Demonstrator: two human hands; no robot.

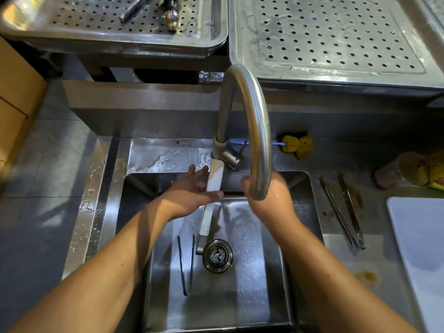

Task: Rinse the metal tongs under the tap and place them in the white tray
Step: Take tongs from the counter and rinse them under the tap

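Observation:
My left hand (192,188) holds a pair of flat, pale metal tongs (214,176) over the sink basin (249,272). The thumb presses across them and the fingers are spread behind. The tongs slant down towards the drain (217,255), just left of the tap spout (258,145). My right hand (271,200) hovers under and behind the spout's mouth with its fingers curled. It is a short way from the tongs, and the spout partly hides it. The white tray (418,248) lies on the counter at the far right.
A thin dark pair of tongs (186,265) lies on the sink floor left of the drain. Another long pair (343,212) rests on the stained counter between sink and tray. A yellow brush (296,145) and a glass jar (403,170) sit behind. Perforated metal trays (336,39) are above.

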